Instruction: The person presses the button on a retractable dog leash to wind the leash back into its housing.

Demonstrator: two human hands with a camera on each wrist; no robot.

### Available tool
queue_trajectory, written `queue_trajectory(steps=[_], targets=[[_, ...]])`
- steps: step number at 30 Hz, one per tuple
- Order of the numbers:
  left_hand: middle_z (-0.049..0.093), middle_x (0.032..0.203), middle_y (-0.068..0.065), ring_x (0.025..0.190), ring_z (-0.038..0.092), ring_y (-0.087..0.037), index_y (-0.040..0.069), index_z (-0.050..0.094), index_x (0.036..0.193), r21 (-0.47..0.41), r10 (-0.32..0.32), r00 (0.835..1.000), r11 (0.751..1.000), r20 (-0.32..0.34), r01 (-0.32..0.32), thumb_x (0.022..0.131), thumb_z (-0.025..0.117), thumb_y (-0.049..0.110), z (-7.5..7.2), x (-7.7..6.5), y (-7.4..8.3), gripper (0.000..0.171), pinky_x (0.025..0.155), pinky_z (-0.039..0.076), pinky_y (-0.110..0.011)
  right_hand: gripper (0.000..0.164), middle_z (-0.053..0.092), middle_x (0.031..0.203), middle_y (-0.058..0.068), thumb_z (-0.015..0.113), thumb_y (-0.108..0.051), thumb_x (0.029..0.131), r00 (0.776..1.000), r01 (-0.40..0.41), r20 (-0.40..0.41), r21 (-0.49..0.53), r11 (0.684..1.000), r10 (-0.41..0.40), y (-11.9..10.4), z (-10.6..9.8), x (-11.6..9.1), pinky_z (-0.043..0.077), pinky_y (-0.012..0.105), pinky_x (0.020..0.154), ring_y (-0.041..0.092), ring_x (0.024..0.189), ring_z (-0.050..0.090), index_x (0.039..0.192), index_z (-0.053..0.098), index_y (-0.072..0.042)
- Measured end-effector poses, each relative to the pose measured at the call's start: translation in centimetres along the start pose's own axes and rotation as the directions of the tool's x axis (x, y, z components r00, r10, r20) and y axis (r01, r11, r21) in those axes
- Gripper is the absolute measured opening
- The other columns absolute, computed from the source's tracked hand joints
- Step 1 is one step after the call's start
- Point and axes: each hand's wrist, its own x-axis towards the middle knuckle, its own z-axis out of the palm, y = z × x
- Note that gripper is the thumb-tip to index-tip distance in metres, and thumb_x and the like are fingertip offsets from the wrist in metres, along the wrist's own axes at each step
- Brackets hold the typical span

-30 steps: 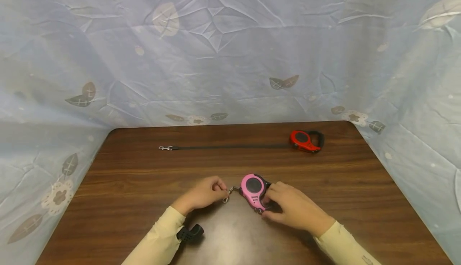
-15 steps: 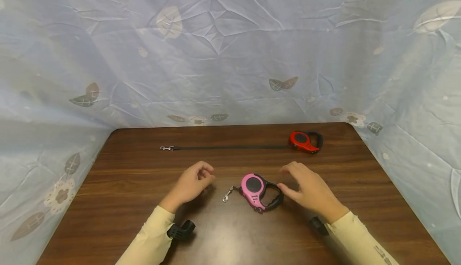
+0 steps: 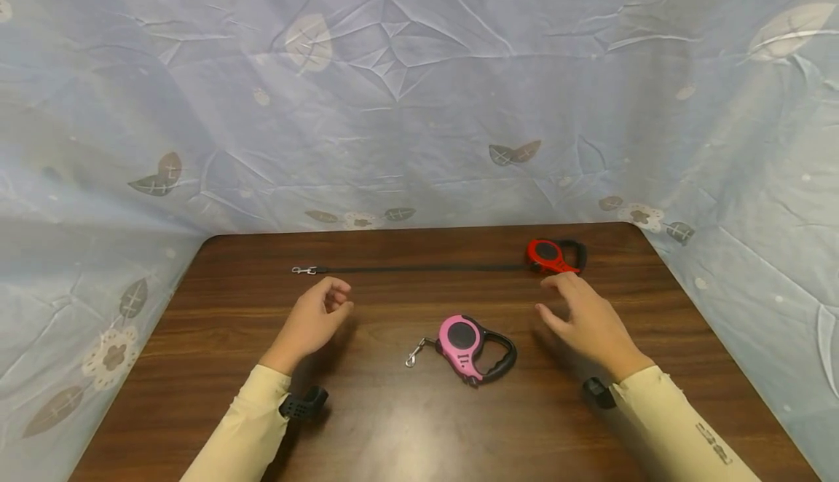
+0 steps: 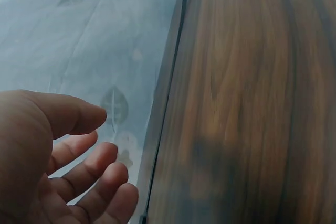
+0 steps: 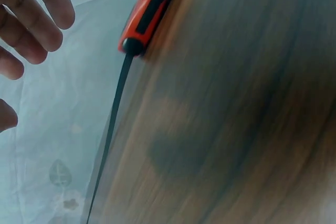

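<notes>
A pink retractable dog leash with a black looped handle lies on the table, its metal clip pulled in close to the case. Farther back lies a red retractable leash, its black strap drawn out straight to the left and ending in a silver clip. My left hand hovers left of the pink leash, fingers loosely bent and holding nothing. On the other side my right hand, also holding nothing, overlaps the lower edge of the red leash in the head view.
Both leashes are on a dark wood-grain table with rounded far corners. A pale blue curtain with leaf and flower prints hangs behind it and along both sides. Black bands sit on the wrists.
The left hand has let go of the pink leash's clip and moved left. The right hand has released its handle and moved right and back. The pink leash stays in place.
</notes>
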Motion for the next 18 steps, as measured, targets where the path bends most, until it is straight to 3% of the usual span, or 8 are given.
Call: queue_trajectory(steps=[4,18], targets=[[0.066,0.105,-0.010,0.095,0.063,-0.023,0.001,0.062,0.123,0.009,-0.011,1.000,1.000,-0.027,0.011,0.098,0.068,0.009,-0.9,0.2,-0.6,0.027,0.086,0.052,-0.040,0.039,0.063,0.121,0.011,0.076,-0.023,0.094,1.000,-0.025,0.006,-0.005,1.000,0.025,0.9,-0.1,0.3,0.056,0.047,0.068,0.031,0.101,0.065,0.125,0.061,-0.004],[0.062,0.112,-0.016,0.109,0.063,-0.037,0.000,0.061,0.125,0.118,-0.029,0.998,0.992,-0.057,0.036,0.098,0.065,0.011,-3.0,1.6,-2.2,0.029,0.096,0.050,-0.054,0.041,0.060,0.123,0.017,0.071,-0.025,0.098,0.990,-0.120,0.075,-0.029,0.992,0.122,3.2,-0.5,1.5,0.056,0.057,0.079,0.037,0.111,0.061,0.128,0.059,0.001]])
